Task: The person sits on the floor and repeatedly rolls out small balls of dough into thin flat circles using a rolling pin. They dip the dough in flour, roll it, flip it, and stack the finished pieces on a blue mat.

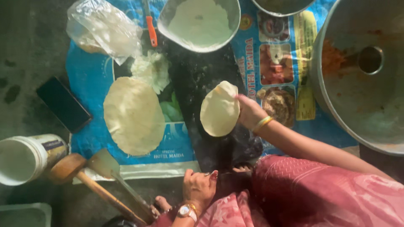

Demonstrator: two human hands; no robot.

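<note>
My right hand (248, 111), with a gold bangle on its wrist, holds a small round disc of rolled dough (219, 109) by its right edge, lifted over a dark rolling board (198, 80). My left hand (198, 185), wearing a wristwatch, rests low near my pink clothing with its fingers curled and nothing seen in them. A larger rolled dough sheet (134, 115) lies flat on a blue printed sack (90, 71), left of the board.
A steel bowl of flour (198, 23) stands beyond the board, with an orange-handled tool (151, 30) and a plastic bag (105, 29) to its left. A big metal pan (362, 75) fills the right. Phone (63, 103), white tub (23, 157), wooden pin (84, 176) and spatula (107, 164) lie left.
</note>
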